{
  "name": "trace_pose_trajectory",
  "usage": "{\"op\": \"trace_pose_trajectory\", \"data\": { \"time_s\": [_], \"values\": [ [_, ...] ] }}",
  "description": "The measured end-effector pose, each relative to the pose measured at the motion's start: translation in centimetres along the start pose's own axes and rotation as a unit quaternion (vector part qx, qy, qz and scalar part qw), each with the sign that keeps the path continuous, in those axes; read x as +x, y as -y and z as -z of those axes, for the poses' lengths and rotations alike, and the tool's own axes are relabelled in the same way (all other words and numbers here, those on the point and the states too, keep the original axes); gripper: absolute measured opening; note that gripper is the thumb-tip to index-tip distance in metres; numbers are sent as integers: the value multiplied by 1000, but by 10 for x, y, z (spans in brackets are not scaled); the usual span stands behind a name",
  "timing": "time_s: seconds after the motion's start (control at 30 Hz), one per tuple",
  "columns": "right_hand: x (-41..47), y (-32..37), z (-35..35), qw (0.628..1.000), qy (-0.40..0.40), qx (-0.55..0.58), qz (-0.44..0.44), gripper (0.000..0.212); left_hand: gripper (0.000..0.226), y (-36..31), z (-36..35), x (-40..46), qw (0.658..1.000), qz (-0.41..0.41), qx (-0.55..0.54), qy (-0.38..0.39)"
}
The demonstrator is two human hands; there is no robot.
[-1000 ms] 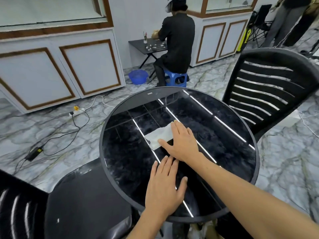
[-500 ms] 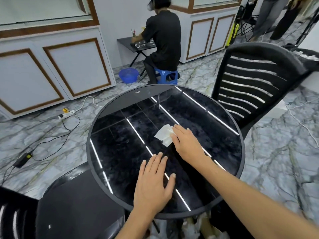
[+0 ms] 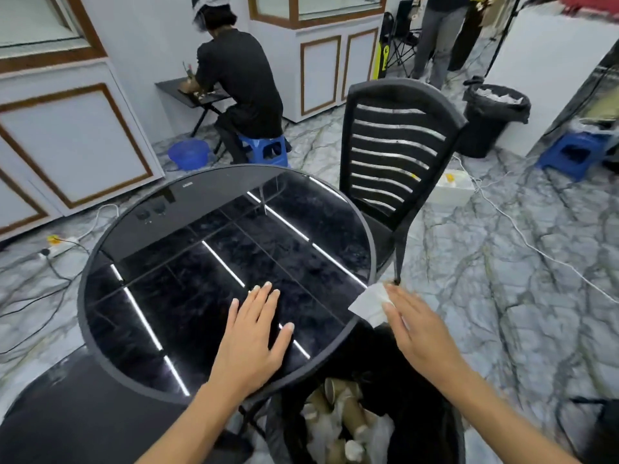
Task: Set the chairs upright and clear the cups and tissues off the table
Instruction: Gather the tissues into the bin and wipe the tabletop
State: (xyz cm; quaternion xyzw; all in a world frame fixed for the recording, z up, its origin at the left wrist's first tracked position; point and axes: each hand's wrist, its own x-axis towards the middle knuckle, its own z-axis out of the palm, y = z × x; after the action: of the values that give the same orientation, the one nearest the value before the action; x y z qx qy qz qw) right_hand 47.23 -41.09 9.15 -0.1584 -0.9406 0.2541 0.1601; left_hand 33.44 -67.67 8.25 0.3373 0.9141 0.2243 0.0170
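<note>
— So, from the head camera, where did we have the tissue [image 3: 368,304]?

— Just off the right edge of the table [image 3: 217,236], under the fingertips of our right hand [image 3: 418,333]. That hand was nearly flat, fingers stretched out; whether they pinched the tissue or only pressed on it, we could not tell. The bin [image 3: 432,426] stood below, beside the table, already holding paper cups [image 3: 348,420] and crumpled tissues.

— And our left hand [image 3: 254,339]?

— Spread wide, palm down on the glass near the front edge, gripping nothing. The tabletop itself showed no cups.

— How did we judge the step should go?

— We thought the tissue, being light and limp, wanted a proper pinch before it left the table edge, then a short carry straight over the mouth of the bin, released low so it would not drift to the floor.

— The chairs?

— One chair [image 3: 395,155] stood upright at the far right of the table. A dark seat [image 3: 77,413] showed at our lower left; we could not see all of it.
</note>
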Motion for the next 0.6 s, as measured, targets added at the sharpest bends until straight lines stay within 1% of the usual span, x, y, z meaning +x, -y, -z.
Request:
{"op": "trace_pose_trajectory", "data": {
  "time_s": [0.1,0.2,0.3,0.37,0.43,0.5,0.6],
  "values": [
    [-33,-15,10,1000,-4,1,-27,51,74,-36,-11,11,999,-44,-22,17],
    [-58,-26,12,999,-7,-11,-51,58,75,-57,-25,18,996,-69,-15,49],
    [-80,-33,7,997,-10,-26,-66,59,75,-62,-41,18,994,-85,31,61],
    [-95,-39,1,997,-10,-47,-64,58,75,-61,-48,17,992,-96,74,44],
    [-109,-46,-6,996,8,-60,-63,62,76,-60,-51,15,990,-100,97,33],
    [-123,-52,-13,994,45,-71,-76,64,80,-57,-53,16,987,-102,117,50],
    [-141,-56,-28,987,77,-86,-114,67,85,-58,-55,15,977,-108,172,65]
  ]
}}
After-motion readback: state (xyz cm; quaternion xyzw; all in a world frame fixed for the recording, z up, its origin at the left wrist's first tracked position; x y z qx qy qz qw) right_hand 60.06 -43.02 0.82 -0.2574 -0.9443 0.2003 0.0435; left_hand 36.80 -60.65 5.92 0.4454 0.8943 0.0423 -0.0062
